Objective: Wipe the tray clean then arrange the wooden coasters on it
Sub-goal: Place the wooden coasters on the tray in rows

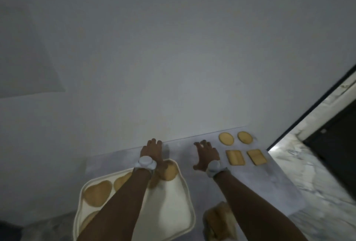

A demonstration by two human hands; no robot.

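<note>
A cream tray point(173, 210) lies at the lower left of the grey tabletop. On it rest several round wooden coasters, among them one at the left point(97, 194) and one at the far corner point(169, 170), partly hidden under my left forearm. My left hand point(152, 149) reaches past the tray's far edge, fingers spread, holding nothing. My right hand point(206, 154) hovers flat over the table to the right, fingers apart and empty. Further right lie two round coasters point(226, 139) point(245, 137) and two square ones point(235, 157) point(256, 157).
A tan cloth point(220, 221) is bunched on the table near the tray's right side. The table point(260, 188) ends at the right, above a marble floor point(308, 173). A pale wall point(173, 48) rises behind; a dark doorway point(335, 140) is at right.
</note>
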